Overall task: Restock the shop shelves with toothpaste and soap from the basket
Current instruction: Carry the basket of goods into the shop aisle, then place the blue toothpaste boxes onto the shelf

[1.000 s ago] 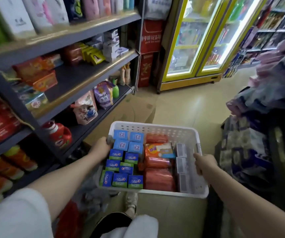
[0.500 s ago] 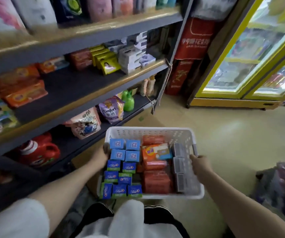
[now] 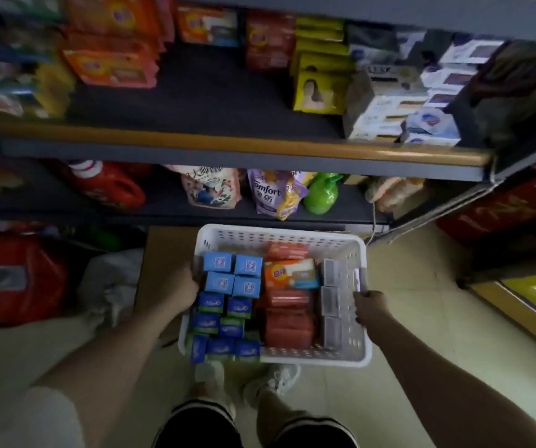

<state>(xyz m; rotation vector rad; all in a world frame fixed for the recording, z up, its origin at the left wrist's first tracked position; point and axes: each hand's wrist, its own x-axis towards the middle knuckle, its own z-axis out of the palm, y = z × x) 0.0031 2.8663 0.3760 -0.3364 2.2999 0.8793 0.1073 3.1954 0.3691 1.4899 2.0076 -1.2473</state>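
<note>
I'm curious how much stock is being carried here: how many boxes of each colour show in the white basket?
Light blue boxes: 4
Dark blue and green boxes: 7
Grey boxes: 3
Total boxes showing in the basket: 14
The red wrapped packs are too blurred to count.

white slotted basket (image 3: 279, 239) holds upright blue toothpaste boxes (image 3: 227, 305) beside red soap packs (image 3: 287, 321).
</note>
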